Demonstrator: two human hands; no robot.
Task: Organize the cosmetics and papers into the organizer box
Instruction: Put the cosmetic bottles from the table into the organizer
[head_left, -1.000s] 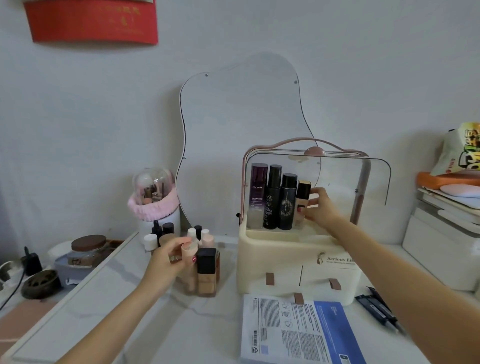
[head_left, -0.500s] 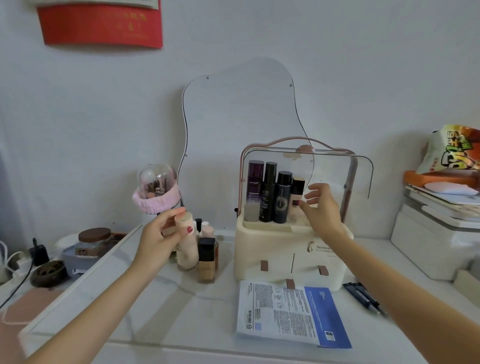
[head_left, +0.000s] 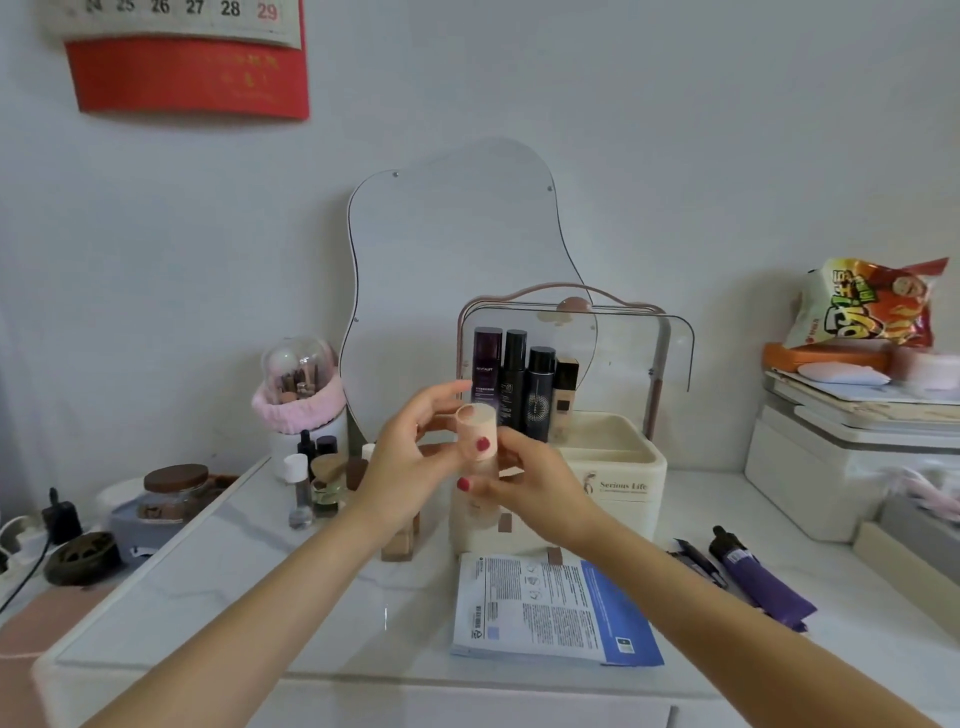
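Both hands now meet on the peach bottle (head_left: 477, 441), the left hand (head_left: 410, 457) gripping it after lifting it off the table (head_left: 260, 597), the right hand (head_left: 530, 486) pinching lower down, ready for the organizer box (head_left: 613, 467).

left hand (head_left: 410, 457) and right hand (head_left: 530, 480) meet mid-air, fingers curled, both arms outstretched
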